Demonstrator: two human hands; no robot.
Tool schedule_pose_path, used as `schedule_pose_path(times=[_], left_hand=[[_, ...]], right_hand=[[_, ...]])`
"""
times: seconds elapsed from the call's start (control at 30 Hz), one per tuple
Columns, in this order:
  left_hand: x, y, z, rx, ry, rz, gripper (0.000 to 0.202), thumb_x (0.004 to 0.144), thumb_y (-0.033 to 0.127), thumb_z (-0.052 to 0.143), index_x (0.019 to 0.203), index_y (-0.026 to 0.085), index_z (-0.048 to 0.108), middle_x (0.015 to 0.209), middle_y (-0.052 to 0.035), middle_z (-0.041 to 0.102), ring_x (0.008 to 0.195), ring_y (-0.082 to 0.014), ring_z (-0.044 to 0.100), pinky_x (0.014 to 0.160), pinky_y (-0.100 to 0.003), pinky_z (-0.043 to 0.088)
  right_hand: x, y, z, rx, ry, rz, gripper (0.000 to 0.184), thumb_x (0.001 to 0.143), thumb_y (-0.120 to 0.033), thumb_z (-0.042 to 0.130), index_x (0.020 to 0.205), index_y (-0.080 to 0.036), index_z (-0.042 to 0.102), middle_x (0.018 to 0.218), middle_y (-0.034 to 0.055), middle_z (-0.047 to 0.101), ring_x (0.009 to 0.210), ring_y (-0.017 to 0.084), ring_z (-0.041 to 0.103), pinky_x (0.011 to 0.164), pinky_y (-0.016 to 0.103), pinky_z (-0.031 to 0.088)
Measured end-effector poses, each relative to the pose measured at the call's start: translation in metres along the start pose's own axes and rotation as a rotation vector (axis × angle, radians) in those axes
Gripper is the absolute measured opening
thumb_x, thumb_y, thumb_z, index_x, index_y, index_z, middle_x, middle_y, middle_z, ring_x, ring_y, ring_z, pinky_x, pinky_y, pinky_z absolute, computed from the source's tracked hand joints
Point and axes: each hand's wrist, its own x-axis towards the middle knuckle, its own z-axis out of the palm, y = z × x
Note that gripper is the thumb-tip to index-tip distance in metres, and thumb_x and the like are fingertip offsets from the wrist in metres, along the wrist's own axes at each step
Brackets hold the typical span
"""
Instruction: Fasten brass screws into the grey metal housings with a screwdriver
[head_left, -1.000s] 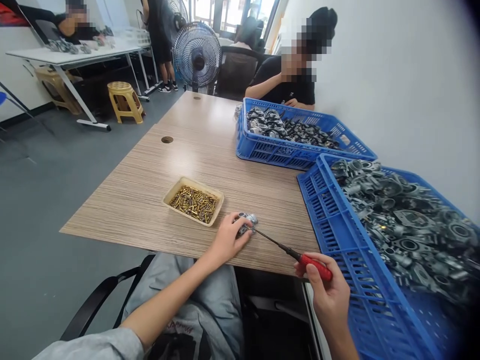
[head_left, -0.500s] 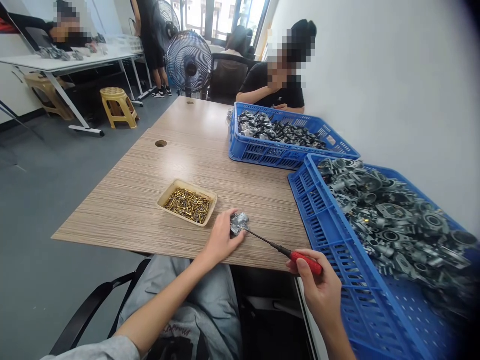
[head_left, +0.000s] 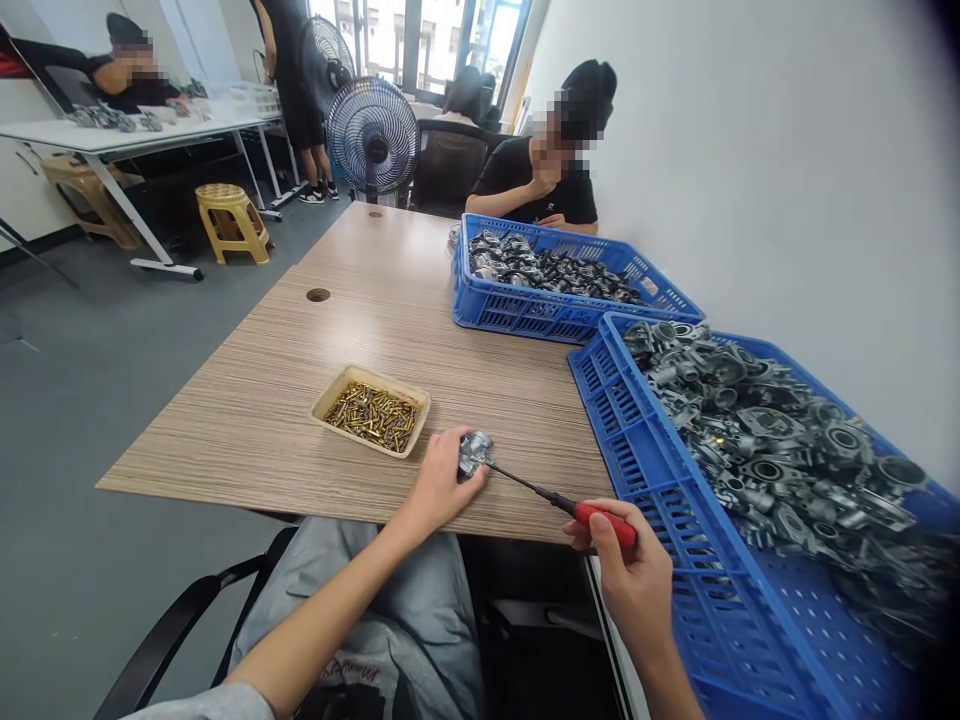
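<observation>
Your left grip (head_left: 436, 478) was curled round a small metal part (head_left: 477, 452), thumb on its near side, fingers on its far side, pinning it at the tabletop (head_left: 240, 420). Your right grip (head_left: 636, 565) was wrapped round the red handle of a screwdriver (head_left: 556, 498). Key relation: part lay ahead and left of the right grip, right at the left one's fingertips, so the left was nearer. Screwdriver's long axis slanted forward-left from your right grip, its tip at the part's near right edge; actual contact too small to tell. Part looked squat, no clear long axis. Tub (head_left: 421, 415) of brass-coloured screws (head_left: 373, 415) sat just ahead and left of your left grip. Near blue crate (head_left: 630, 440), piled with metal castings (head_left: 765, 450), stood just right of your right grip; far blue crate (head_left: 525, 315) was ahead of both.
</observation>
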Motion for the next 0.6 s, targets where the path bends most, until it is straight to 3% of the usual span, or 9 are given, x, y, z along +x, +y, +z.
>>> schedule_pose_path(times=[0.6], left_hand=[[0.0002,-0.0038,0.0025,-0.034,-0.003,0.016,0.046,0.095,0.029,0.064,0.138,0.021,0.05,0.135,-0.0152,0.065,0.128,-0.0304,0.063,0.111,-0.049,0.05]], right_hand=[[-0.0009,-0.003,0.0056,0.046,0.037,0.037,0.033,0.098,-0.055,0.068,0.102,-0.023,0.069,0.076,0.0057,0.077,0.059,0.021,0.071,0.06,0.034,0.061]])
